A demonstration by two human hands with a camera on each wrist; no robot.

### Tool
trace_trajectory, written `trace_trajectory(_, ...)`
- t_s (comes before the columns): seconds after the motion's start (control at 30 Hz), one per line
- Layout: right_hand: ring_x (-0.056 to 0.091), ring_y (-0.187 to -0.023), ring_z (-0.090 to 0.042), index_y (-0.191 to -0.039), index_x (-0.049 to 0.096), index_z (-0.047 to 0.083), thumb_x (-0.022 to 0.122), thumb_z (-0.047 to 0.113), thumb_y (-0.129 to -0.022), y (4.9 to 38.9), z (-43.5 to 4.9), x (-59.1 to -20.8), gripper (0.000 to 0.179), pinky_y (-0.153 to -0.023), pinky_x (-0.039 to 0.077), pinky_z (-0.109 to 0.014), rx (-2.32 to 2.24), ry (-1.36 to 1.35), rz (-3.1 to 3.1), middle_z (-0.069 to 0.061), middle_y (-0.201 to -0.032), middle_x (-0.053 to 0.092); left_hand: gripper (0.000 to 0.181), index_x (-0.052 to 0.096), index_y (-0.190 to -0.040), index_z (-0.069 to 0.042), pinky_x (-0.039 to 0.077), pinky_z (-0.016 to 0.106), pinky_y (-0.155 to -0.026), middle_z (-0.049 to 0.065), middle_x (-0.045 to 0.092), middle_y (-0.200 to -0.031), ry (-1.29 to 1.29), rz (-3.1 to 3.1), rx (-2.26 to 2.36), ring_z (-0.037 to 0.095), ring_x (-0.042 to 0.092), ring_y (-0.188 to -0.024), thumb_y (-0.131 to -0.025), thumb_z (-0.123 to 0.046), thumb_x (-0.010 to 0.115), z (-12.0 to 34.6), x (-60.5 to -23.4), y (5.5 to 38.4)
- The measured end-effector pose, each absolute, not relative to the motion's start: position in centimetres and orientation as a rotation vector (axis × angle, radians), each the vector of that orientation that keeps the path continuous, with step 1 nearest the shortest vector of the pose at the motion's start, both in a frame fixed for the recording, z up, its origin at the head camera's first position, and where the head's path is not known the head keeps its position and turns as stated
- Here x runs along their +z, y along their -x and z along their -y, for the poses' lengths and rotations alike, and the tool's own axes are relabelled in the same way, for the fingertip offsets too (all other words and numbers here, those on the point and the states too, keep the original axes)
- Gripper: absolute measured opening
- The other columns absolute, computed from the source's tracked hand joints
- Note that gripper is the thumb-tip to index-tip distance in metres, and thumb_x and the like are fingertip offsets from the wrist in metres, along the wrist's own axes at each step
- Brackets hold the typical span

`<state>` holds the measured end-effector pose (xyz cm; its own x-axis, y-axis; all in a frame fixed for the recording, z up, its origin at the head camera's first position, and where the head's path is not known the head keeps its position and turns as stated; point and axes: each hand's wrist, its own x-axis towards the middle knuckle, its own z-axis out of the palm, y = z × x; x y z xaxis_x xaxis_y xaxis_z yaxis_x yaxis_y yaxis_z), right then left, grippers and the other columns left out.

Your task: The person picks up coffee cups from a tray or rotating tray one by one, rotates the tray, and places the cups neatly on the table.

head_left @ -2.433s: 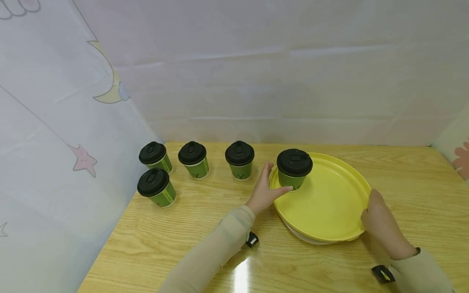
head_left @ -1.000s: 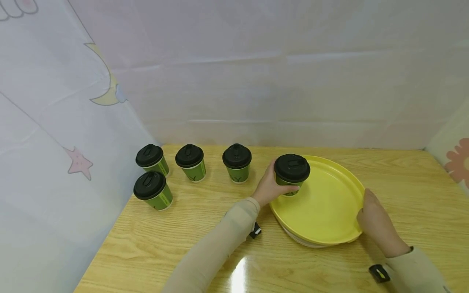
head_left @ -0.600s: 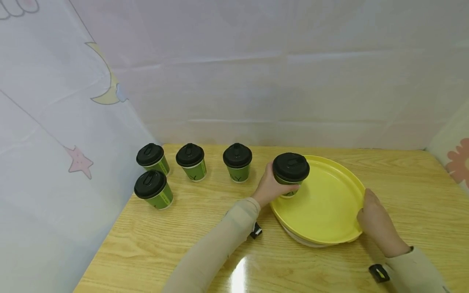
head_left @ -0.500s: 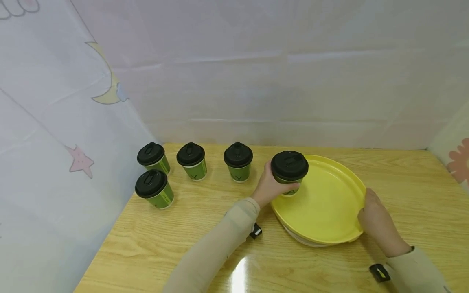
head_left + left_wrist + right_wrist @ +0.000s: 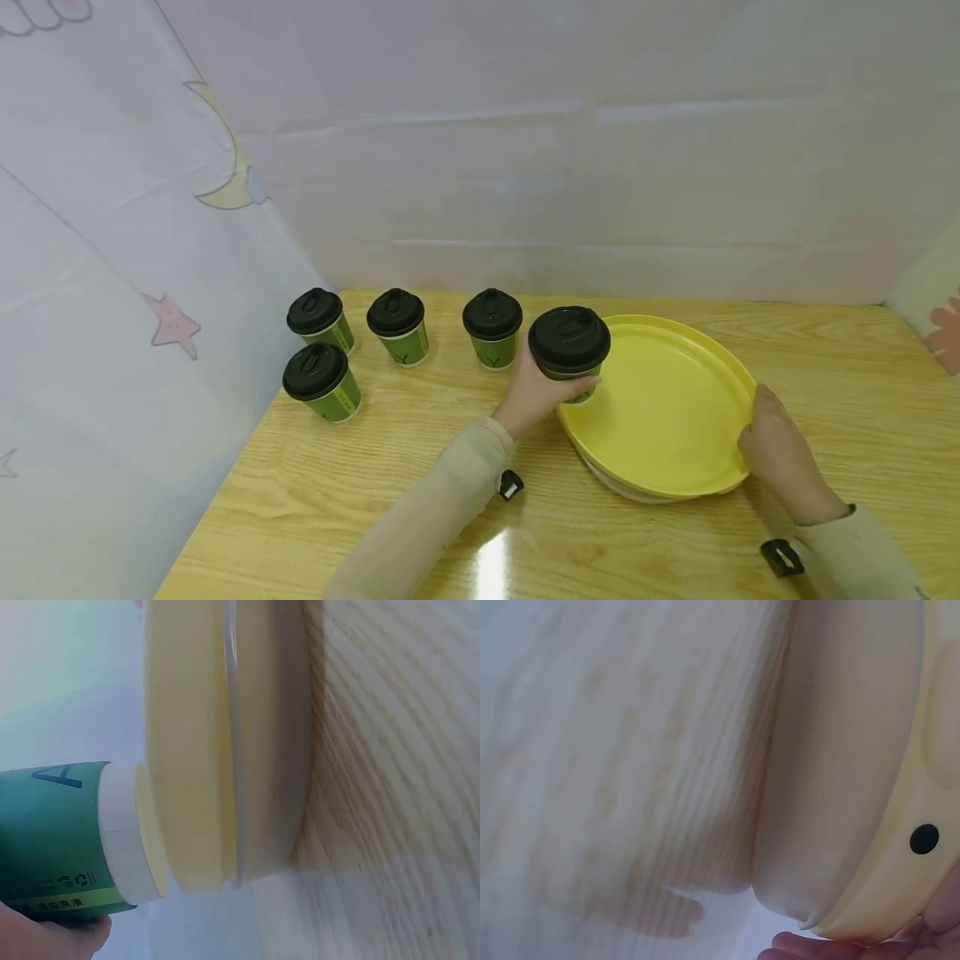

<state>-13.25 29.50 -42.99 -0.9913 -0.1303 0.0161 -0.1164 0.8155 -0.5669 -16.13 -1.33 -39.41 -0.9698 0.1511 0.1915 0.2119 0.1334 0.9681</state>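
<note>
My left hand (image 5: 528,396) grips a green paper cup (image 5: 570,342) with a black lid, thumb across its front. The cup is held up over the left rim of a round yellow tray (image 5: 667,425). In the left wrist view, the base of the green cup (image 5: 56,832) shows just off the tray's side (image 5: 187,750). My right hand (image 5: 780,454) holds the tray's right rim. In the right wrist view, fingers (image 5: 817,946) reach beneath the yellow edge. Under the tray sits a pale round base (image 5: 825,750).
Several more lidded cups stand at the left: one at the back corner (image 5: 318,317), one in front (image 5: 322,379), another (image 5: 397,325) to their right, and one (image 5: 492,325) close to my left hand. A patterned cloth wall (image 5: 480,167) rises behind the wooden table (image 5: 300,517).
My left hand has closed round the cup on the tray, then lifted it and carried it left toward the rim. The right hand has stayed at the tray's right edge.
</note>
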Motion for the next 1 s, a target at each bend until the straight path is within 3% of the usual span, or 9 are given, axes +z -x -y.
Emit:
trace_trajectory(0.3, 0.007, -0.129, -0.064, -0.132, -0.001, -0.035, 0.024, -0.01, -0.087, 13.2, -29.5, -42.8, 0.057, -0.106, 0.009, -0.068, -0.913, 0.222, -3.001, -0.057, -0.133, 0.007, 0.102, 0.019, -0.149, -0.007, 0.033, 0.046, -0.109, 0.006, 0.035, -0.146, 0.283, 2.266, -1.907, 0.021, 0.042, -0.131, -0.073, -0.014, 0.087, 3.3, -39.4, 15.0)
trace_trajectory(1.0, 0.007, -0.129, -0.064, -0.133, -0.001, -0.034, 0.024, -0.009, -0.087, 13.3, -29.6, -43.1, 0.058, -0.105, 0.011, -0.069, -0.922, 0.224, -3.002, -0.057, -0.133, 0.007, 0.104, 0.02, -0.149, -0.013, 0.028, 0.047, -0.112, 0.005, 0.04, -0.142, 0.135, 2.208, -1.964, 0.021, 0.041, -0.131, -0.072, -0.021, 0.089, 5.7, -40.0, 13.1)
